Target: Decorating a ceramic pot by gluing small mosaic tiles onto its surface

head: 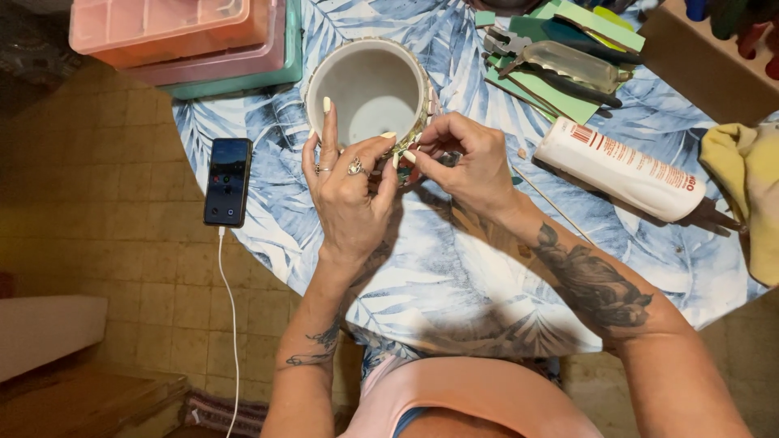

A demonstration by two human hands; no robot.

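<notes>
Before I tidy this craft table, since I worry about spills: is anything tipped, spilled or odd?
The white glue bottle lies on its side near the right edge of the table, no spill visible. Nothing else stands out.

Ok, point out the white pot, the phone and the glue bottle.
white pot (365, 85): head view, on its inner wall.
phone (228, 182): head view, middle of its dark screen.
glue bottle (621, 168): head view, middle of its white body.

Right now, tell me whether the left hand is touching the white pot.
Touching. The head view shows the left hand with fingers laid over the white pot's rim, the index reaching inside, no gap visible.
</notes>
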